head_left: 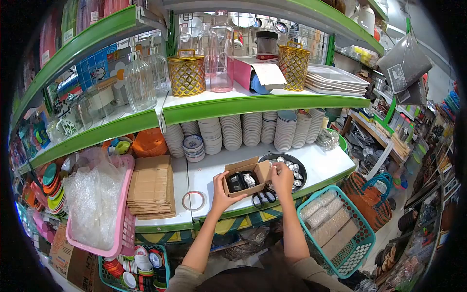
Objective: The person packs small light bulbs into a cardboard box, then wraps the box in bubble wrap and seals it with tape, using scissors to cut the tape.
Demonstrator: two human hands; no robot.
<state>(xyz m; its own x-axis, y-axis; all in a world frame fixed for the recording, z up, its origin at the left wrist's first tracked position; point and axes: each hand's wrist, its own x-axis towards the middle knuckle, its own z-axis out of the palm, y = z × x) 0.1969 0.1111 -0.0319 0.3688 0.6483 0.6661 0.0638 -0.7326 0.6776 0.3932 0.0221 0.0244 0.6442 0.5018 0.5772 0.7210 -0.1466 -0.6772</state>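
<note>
A small open cardboard box (259, 188) sits on the white shelf in front of me. Inside it lie black, shiny pieces (236, 182) and a silver fluted piece (249, 180). My left hand (223, 193) grips the box's left end, thumb along the near side. At the right end, the fingers of my right hand (282, 179) are closed at the raised flap (264, 171). Just behind that hand is a round dark pan (304, 174) with several silver fluted pieces (295, 167). Scissors with black handles (264, 198) rest at the shelf's front edge, below the box.
Flat cardboard boxes (150, 187) are stacked left, near a tape roll (193, 200). A pink basket (127, 214) holds bubble wrap. A teal basket (367, 238) with wrapped packs stands right. Stacked white bowls (210, 136) line the back under a green-edged shelf (262, 103).
</note>
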